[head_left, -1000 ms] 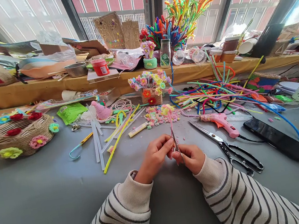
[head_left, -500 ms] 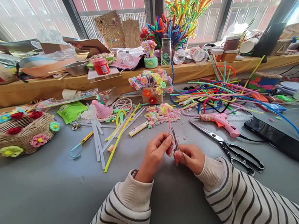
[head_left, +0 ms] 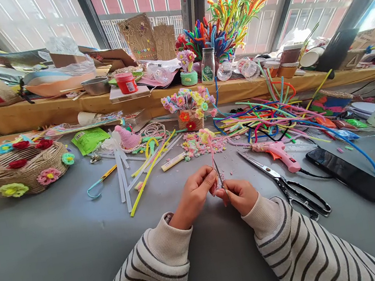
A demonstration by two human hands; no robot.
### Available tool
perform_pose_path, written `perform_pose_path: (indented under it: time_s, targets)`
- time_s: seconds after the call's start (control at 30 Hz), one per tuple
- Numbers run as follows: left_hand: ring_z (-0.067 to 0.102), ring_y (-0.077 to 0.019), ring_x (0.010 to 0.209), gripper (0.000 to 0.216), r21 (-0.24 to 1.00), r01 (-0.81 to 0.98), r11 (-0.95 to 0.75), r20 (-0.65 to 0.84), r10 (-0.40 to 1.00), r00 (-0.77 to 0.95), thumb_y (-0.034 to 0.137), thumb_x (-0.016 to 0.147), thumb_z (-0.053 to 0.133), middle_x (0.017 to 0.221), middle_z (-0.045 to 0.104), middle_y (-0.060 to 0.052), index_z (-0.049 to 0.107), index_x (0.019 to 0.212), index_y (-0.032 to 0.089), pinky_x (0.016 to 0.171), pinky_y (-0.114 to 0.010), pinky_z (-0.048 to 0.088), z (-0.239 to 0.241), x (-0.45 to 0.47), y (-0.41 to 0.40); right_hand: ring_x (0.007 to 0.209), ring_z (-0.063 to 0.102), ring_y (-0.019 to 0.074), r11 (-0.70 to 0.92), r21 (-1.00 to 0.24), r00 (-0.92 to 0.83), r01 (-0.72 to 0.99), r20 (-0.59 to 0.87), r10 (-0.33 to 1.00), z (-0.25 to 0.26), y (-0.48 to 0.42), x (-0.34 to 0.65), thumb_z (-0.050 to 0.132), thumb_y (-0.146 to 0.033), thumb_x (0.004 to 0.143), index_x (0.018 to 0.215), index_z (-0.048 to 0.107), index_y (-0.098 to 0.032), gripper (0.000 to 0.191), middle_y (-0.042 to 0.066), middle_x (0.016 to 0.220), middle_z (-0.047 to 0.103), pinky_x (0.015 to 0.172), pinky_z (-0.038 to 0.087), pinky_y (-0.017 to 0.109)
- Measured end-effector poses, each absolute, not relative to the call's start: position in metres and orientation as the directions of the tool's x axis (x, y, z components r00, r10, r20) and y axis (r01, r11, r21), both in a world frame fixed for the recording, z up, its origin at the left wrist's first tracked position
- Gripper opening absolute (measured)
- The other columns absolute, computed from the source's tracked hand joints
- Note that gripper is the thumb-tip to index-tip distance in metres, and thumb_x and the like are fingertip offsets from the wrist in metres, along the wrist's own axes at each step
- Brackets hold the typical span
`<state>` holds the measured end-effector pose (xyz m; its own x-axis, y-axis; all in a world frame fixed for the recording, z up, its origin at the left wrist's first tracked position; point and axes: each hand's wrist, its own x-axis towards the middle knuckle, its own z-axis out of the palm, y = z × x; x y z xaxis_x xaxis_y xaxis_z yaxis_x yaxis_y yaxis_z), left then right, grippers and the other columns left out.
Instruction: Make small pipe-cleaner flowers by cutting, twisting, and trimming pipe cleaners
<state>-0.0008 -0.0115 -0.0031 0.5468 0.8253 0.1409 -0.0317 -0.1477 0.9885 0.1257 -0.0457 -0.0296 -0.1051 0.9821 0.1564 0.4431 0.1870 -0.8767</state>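
Observation:
My left hand (head_left: 194,196) pinches the lower stem of a pink pipe-cleaner flower (head_left: 206,136), whose yellow and pink head stands upright above my fingers. My right hand (head_left: 241,194) is closed on a small pair of scissors (head_left: 219,178), their thin metal blades pointing up against the stem. Both hands meet over the grey table (head_left: 49,259), just in front of me. Small pink clippings lie on the table beyond my fingers.
Large black-handled scissors (head_left: 284,182), a pink glue gun (head_left: 275,150) and a black phone (head_left: 349,174) lie to the right. Loose pipe cleaners (head_left: 270,119) pile behind them. A woven basket with flowers (head_left: 20,169) sits at left; glue sticks (head_left: 120,171) and a flower pot (head_left: 189,111) ahead.
My right hand has shifted the small scissors slightly against the stem, and the flower head has tilted a little. Everything else on the table is unmoved.

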Motion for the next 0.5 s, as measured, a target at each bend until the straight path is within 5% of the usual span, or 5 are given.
perform_pose_path:
  time_s: [0.23,0.5]
  targets:
    - [0.033,-0.0069,0.05,0.021,0.993,-0.038,-0.112,0.112,0.794,0.597,0.03,0.075,0.038,0.053,0.036,0.004,0.041,0.06,0.015,0.051,-0.02,0.029,-0.0008,-0.001,-0.0131,0.038,0.032,0.0057,0.221,-0.918,-0.201,0.328,0.161,0.966,-0.0293,-0.0459,0.127,0.03,-0.06,0.067,0.053,0.049,-0.015,0.051,-0.003,0.043,0.039,0.038,0.026,0.019]
    - [0.032,-0.0061,0.049,0.02,0.992,-0.06,-0.112,0.126,0.804,0.582,0.027,0.076,0.037,0.054,0.034,0.004,0.039,0.06,0.015,0.049,-0.02,0.028,-0.003,-0.0011,-0.0125,0.039,0.035,0.0068,0.19,-0.867,-0.062,0.461,0.182,0.981,-0.0313,-0.0458,0.1264,0.042,-0.046,0.068,0.042,0.038,-0.017,0.039,-0.002,0.041,0.045,0.043,0.03,0.02]
